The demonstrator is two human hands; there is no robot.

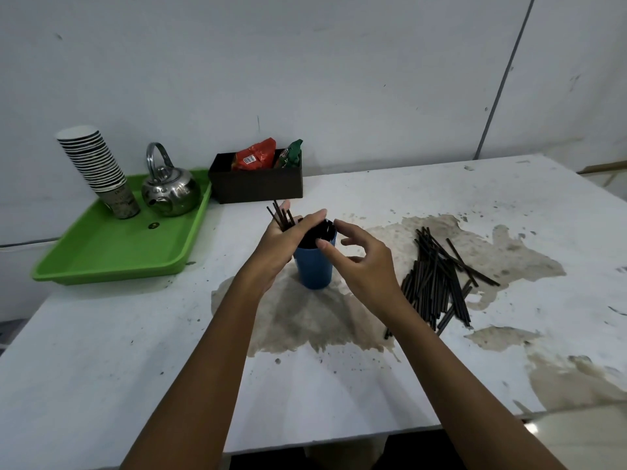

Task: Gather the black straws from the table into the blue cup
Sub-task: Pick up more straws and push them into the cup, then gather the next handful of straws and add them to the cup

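The blue cup (314, 266) stands mid-table, already packed with black straws (320, 232). The left hand (288, 237) curls around those leaning out the far side; the right hand (361, 257) hovers beside the rim, fingers loose, holding nothing. Best to press the leaners upright before releasing. A loose pile of straws (437, 283) waits on the table (101, 351) to the right.

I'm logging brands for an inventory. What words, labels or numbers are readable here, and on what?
None can be read.
Red packet in the black box: a white label patch, too blurred to read.
Green packet: print too small to read.
Bottom paper cup of the stack: a dark pattern, nothing readable.
Green tray: a small round mark, unreadable.
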